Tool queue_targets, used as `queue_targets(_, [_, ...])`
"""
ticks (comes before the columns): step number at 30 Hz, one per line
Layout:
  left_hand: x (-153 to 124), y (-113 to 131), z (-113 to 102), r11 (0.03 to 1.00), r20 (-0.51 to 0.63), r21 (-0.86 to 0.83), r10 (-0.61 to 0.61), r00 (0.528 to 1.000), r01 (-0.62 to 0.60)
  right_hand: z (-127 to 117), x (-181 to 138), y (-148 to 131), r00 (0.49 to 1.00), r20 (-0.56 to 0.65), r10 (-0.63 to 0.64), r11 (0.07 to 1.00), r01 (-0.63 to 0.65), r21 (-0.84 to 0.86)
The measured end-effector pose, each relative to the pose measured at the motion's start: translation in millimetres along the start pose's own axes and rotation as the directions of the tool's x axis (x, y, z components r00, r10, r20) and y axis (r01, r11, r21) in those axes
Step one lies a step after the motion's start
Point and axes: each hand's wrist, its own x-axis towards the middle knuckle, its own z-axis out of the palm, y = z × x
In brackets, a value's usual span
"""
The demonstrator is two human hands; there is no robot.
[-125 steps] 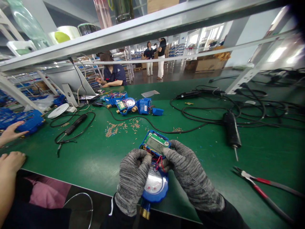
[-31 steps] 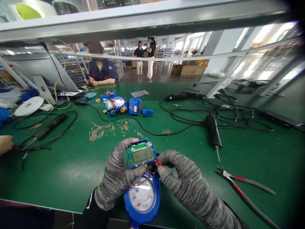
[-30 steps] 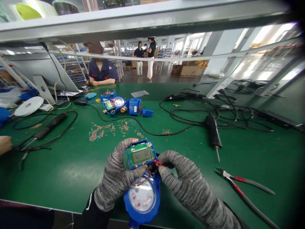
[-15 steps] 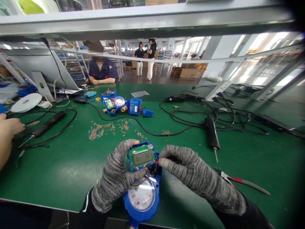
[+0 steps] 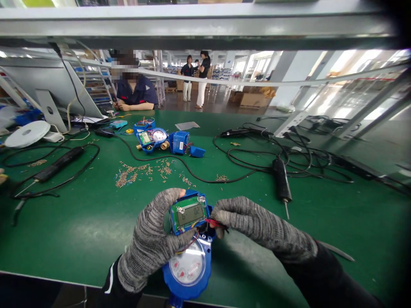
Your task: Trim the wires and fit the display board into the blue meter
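Observation:
My left hand (image 5: 150,233), in a grey knitted glove, is closed round a small display module (image 5: 192,215) with a green circuit board and a lit-up reading. The module tilts above the round dial of a blue water meter (image 5: 188,263) near the table's front edge. Thin coloured wires run between module and meter. At the module's right side, my gloved right hand (image 5: 244,218) pinches red and black wires (image 5: 218,223). The fingertips of that hand are partly hidden behind the wires.
Loose screws (image 5: 128,175) lie scattered mid-table. Behind them stand another opened blue meter (image 5: 154,139) and a blue box (image 5: 180,142). Electric screwdrivers (image 5: 282,179) (image 5: 59,164) and cables lie on both sides. A pliers handle (image 5: 337,250) shows beyond my right sleeve. A co-worker (image 5: 135,92) sits opposite.
My right hand has drawn the red and black wires out into view beside the module. Another person's hand at the left edge has withdrawn almost fully. My right forearm now covers most of the pliers.

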Motion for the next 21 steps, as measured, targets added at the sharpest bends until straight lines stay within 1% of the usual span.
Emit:
queue_targets(3, [0.9,1.4,0.0,0.997,0.003,0.032,0.067,0.998,-0.067,-2.3,0.1,1.9,0.997,0.075,0.01,0.992,-0.019,0.121])
queue_targets(6, [2.9,3.8,-0.5,0.996,0.014,0.04,0.074,0.997,-0.074,-4.8,1.1,4.4,0.995,0.093,-0.024,0.985,0.008,0.175])
queue_targets(9, [3.6,5.0,-0.6,0.994,0.015,0.059,0.087,0.996,-0.088,-5.4,1.9,5.9,0.994,0.09,-0.055,0.992,0.044,0.119])
queue_targets(11, [3.6,5.2,-0.3,0.995,0.022,0.056,0.085,0.996,-0.086,-4.6,1.8,6.8,0.996,0.044,-0.072,0.997,0.071,0.024])
queue_targets(14, [3.8,5.4,0.4,0.999,0.047,0.027,0.043,0.998,-0.045,-3.4,1.1,8.0,0.995,-0.052,-0.084,0.989,0.076,-0.129])
queue_targets(15, [4.0,5.5,0.6,0.999,0.053,0.016,0.028,0.998,-0.029,-3.4,0.9,8.2,0.994,-0.059,-0.089,0.985,0.079,-0.156])
queue_targets(18, [4.5,6.1,0.9,1.0,0.053,-0.003,0.002,0.999,-0.002,-4.7,0.6,7.0,0.997,-0.001,-0.078,0.989,0.077,-0.13])
queue_targets(21, [5.0,7.1,0.8,1.0,0.043,0.002,0.011,0.999,-0.011,-7.3,1.7,4.4,0.998,0.045,-0.046,0.997,0.049,-0.066])
